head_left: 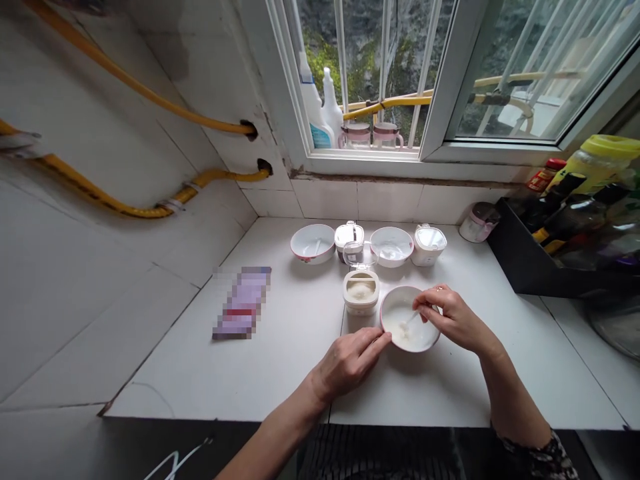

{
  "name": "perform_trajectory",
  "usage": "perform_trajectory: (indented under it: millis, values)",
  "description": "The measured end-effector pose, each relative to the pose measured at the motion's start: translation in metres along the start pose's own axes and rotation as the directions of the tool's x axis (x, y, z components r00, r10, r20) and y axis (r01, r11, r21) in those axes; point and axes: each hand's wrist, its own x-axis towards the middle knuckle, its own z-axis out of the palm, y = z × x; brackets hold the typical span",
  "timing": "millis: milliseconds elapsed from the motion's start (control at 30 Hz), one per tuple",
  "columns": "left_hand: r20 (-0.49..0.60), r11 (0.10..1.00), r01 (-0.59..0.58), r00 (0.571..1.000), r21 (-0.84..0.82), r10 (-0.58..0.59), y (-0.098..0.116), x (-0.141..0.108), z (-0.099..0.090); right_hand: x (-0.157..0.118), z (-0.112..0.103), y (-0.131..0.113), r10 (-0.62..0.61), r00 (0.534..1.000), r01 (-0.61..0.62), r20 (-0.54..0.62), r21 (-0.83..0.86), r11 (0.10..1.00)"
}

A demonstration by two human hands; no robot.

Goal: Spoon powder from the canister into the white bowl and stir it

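A white bowl [424,341] with a pink rim stands on the counter and holds a little pale, grainy stuff. My left hand [350,360] grips its near left rim, fingers together and thumb partly hidden. Over the bowl's right side, my right hand [453,320] pinches a small spoon [411,321], whose tip dips into the bowl. Just left of the bowl sits a seasoning jar [361,305], its clear lid [361,255] raised, with pale granules inside.
Behind are two more bowls [299,255] [392,261] and lidded jars [349,235] [429,252]. A purple packet [245,300] lies left, blurred. At right, a black bin [520,260] holds bottles, beside a small jar [479,223]. Wall and window bound the back.
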Motion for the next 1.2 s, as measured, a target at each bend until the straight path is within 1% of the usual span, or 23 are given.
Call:
perform_trajectory:
  millis: [167, 333, 500, 633, 733, 833, 933, 1033, 1200]
  values:
    - [-0.011, 1.0, -0.005, 1.0, -0.003, 0.004, 0.0, 0.0, 0.0, 0.001, 0.003, 0.001, 0.019, 0.996, -0.02, -0.089, -0.014, 1.0]
    - [-0.006, 1.0, -0.001, 1.0, -0.009, 0.0, 0.0, 0.0, 0.0, 0.004, 0.01, -0.004, -0.008, 0.998, 0.009, -0.07, 0.01, 1.0]
    - [-0.004, 1.0, -0.004, 1.0, -0.013, 0.004, 0.0, 0.0, 0.0, 0.004, 0.01, -0.004, 0.046, 0.988, -0.041, -0.149, 0.04, 0.998]
    - [-0.001, 1.0, -0.003, 1.0, -0.02, 0.003, 0.0, -0.001, 0.0, 0.003, 0.01, -0.002, 0.088, 0.986, -0.082, -0.142, 0.048, 0.996]
    - [0.003, 1.0, 0.0, 1.0, -0.017, 0.001, 0.0, -0.001, 0.0, 0.004, 0.012, -0.001, 0.106, 0.981, -0.101, -0.16, 0.036, 0.994]
    - [0.005, 1.0, 0.0, 1.0, -0.01, 0.0, 0.0, -0.001, 0.0, 0.005, 0.015, -0.002, 0.088, 0.981, -0.085, -0.173, 0.027, 0.996]
    - [-0.001, 1.0, -0.004, 1.0, -0.009, 0.004, 0.0, 0.0, 0.0, 0.006, 0.018, -0.004, 0.062, 0.987, -0.058, -0.147, 0.026, 0.998]
    - [0.003, 1.0, -0.004, 1.0, -0.004, 0.004, 0.0, 0.0, 0.0, 0.005, 0.019, -0.005, 0.077, 0.989, -0.068, -0.126, 0.07, 0.995]
    - [0.006, 1.0, -0.004, 1.0, -0.004, 0.004, 0.0, -0.001, 0.0, 0.006, 0.016, -0.005, 0.167, 0.979, -0.138, -0.114, 0.224, 0.965]
